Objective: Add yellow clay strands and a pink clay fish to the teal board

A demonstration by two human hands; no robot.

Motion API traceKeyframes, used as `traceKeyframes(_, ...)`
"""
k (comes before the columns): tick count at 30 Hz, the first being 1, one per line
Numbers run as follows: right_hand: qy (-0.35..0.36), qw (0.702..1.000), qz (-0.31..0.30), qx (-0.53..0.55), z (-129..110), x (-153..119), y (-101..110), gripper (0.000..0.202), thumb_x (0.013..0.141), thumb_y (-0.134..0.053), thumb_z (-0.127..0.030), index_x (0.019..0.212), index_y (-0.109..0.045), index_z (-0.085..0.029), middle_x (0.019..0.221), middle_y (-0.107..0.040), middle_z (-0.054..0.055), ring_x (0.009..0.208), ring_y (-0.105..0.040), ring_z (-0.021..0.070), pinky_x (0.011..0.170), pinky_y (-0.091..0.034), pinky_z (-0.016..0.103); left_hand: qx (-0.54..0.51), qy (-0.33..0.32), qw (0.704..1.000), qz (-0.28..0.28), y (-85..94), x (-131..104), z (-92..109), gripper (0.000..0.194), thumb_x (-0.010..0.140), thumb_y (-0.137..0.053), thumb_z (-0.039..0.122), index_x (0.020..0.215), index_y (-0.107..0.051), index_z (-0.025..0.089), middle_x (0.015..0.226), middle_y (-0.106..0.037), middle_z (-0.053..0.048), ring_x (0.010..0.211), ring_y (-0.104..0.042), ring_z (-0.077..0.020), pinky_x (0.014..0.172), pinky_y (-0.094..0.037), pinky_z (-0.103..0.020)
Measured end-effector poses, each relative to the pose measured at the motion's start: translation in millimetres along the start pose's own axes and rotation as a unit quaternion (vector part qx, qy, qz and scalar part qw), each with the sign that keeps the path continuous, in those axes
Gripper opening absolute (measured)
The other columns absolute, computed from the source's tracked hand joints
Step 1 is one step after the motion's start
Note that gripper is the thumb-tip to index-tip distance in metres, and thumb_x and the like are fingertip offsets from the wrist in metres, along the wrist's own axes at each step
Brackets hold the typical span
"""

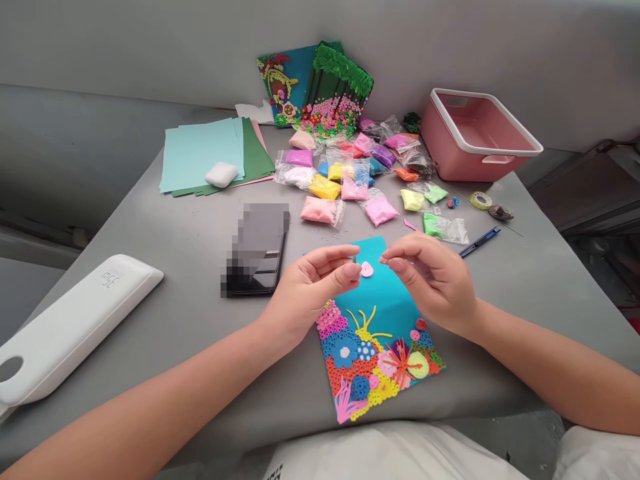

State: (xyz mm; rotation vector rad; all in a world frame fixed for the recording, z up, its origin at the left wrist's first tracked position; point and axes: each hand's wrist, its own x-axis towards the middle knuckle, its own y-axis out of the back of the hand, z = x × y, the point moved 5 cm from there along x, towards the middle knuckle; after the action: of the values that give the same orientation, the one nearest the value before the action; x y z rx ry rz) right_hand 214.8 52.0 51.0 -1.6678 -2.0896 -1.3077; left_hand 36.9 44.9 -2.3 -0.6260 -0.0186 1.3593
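A blue card (371, 248) lies on the table before me, its lower half covered in raised clay decorations (376, 363): small rings, flowers, balls and strands in many colours. On its bare upper part is a small pink teardrop-shaped clay piece (367, 269) with a dark dot. My left hand (320, 273) is over the card's left edge, thumb and index finger curled in a pinch beside the pink piece. To the right of that piece, my right hand (435, 280) pinches thumb and index fingertips together. Whatever either hand holds is too small to make out.
Behind the card lie several bags of coloured clay (325, 188). A pink bin (475, 160), tape roll (481, 200) and blue cutter (480, 242) are right. Leftward are a phone (273, 267), paper sheets (200, 150), a white case (221, 175) and a white device (85, 320). Decorated panels (340, 87) lean behind.
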Motion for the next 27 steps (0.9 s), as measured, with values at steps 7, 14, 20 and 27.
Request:
traceKeyframes(7, -0.008, 1.000, -0.005, 0.004, 6, 3, 1, 0.004, 0.090, -0.072, -0.020, 0.086, -0.071, -0.020, 0.078, -0.075, 0.001, 0.071, -0.069, 0.0137, 0.065, -0.055, 0.026, 0.005, -0.023, 1.000, 0.010, 2.7, 2, 3, 0.033, 0.074, -0.086, 0.048, 0.086, -0.079, 0.018, 0.068, -0.063, 0.003, 0.065, -0.060, -0.0088, 0.071, -0.059, -0.024)
traceKeyframes(14, -0.034, 0.999, -0.014, 0.006, 14, 2, 3, 0.007, 0.087, -0.076, -0.024, 0.082, -0.073, -0.021, 0.077, -0.076, 0.001, 0.067, -0.068, 0.0135, 0.063, -0.055, 0.025, 0.004, -0.015, 1.000, 0.023, 3.0, 1, 2, 0.027, 0.072, -0.089, 0.035, 0.093, -0.077, 0.021, 0.084, -0.073, 0.000, 0.084, -0.068, -0.0125, 0.085, -0.058, -0.027)
traceKeyframes(20, -0.027, 0.999, -0.015, 0.016, 15, 2, 2, 0.007, 0.091, -0.072, -0.022, 0.084, -0.074, -0.021, 0.078, -0.077, 0.002, 0.069, -0.069, 0.0128, 0.062, -0.056, 0.024, -0.007, -0.041, 0.998, 0.036, 5.3, 3, 8, 0.028, 0.081, -0.081, 0.044, 0.092, -0.074, 0.018, 0.074, -0.063, 0.002, 0.074, -0.061, -0.0102, 0.078, -0.059, -0.025)
traceKeyframes(27, -0.042, 0.999, 0.004, 0.017, 17, 2, 3, 0.011, 0.092, -0.071, -0.025, 0.082, -0.074, -0.021, 0.077, -0.076, 0.002, 0.068, -0.069, 0.0135, 0.061, -0.056, 0.025, -0.041, -0.012, 0.999, 0.010, 1.3, 3, 8, 0.045, 0.088, -0.067, 0.058, 0.071, -0.051, 0.020, 0.064, -0.060, 0.002, 0.061, -0.057, -0.0123, 0.061, -0.057, -0.027)
